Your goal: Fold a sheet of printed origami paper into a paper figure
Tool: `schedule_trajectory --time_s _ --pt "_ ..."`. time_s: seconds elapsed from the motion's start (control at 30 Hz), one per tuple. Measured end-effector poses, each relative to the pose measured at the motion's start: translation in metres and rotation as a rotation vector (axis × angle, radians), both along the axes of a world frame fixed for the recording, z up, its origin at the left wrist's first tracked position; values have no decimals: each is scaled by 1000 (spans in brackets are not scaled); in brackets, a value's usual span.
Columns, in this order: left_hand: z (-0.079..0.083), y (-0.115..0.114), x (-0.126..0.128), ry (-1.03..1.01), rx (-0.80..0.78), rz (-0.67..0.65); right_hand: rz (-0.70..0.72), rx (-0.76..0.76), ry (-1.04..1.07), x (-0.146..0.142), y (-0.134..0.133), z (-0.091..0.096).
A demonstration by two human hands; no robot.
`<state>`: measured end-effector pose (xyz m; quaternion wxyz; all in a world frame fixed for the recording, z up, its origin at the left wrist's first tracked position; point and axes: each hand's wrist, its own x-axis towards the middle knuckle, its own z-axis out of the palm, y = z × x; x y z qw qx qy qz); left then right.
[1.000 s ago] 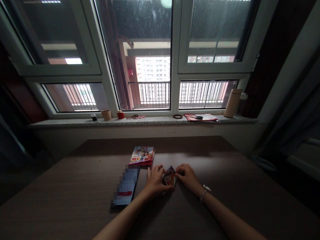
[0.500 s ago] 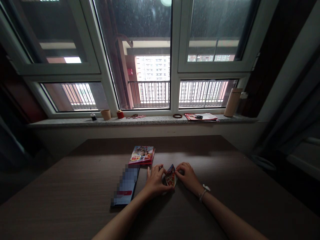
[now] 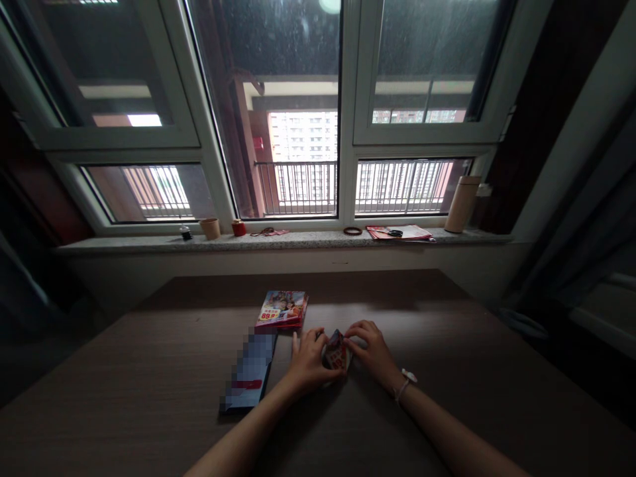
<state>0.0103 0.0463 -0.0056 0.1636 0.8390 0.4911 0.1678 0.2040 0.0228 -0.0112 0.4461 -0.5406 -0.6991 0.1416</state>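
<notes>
Between my hands is a small folded piece of printed paper, coloured red, white and dark blue, standing partly raised off the table. My left hand grips its left side, thumb along the near edge and fingers at the far side. The fingertips of my right hand pinch its upper right edge; a light bracelet is on that wrist. Left of my left hand lies a phone, its screen partly blurred out. Behind the phone is a stack of printed leaflets.
The brown table reaches to the wall below a window. On the stone sill stand a paper cup, a red spool-like item, a dark ring, scissors on papers, and a tan bottle.
My right fingers have moved slightly left with the paper's upper edge, and the paper's peak now leans further left. My left hand stays almost in place.
</notes>
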Motion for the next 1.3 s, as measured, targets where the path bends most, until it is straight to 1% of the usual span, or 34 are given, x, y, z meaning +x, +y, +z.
schedule_trajectory --time_s 0.1,0.27,0.37,0.5,0.63,0.8,0.97,1.07,1.3 --pt "2 -1 0 -3 -6 1 -23 -7 4 1 3 -4" --pt "6 -4 1 -21 -14 -2 -90 -63 40 4 6 -9" --pt "6 -4 1 -44 -6 -1 -97 -84 57 6 8 -11" --pt "6 -3 0 -122 1 19 -67 -97 52 7 9 -13" --pt "8 -3 0 -191 -8 46 -20 -93 25 6 8 -14" --pt "10 -3 2 -273 5 95 -14 -77 14 4 5 -11" --pt "7 -3 5 -292 19 84 21 -24 46 2 2 -5" --pt "6 -3 6 -292 29 76 25 -5 61 2 3 -4" --pt "5 -3 6 -271 39 57 47 -44 77 3 6 -11"
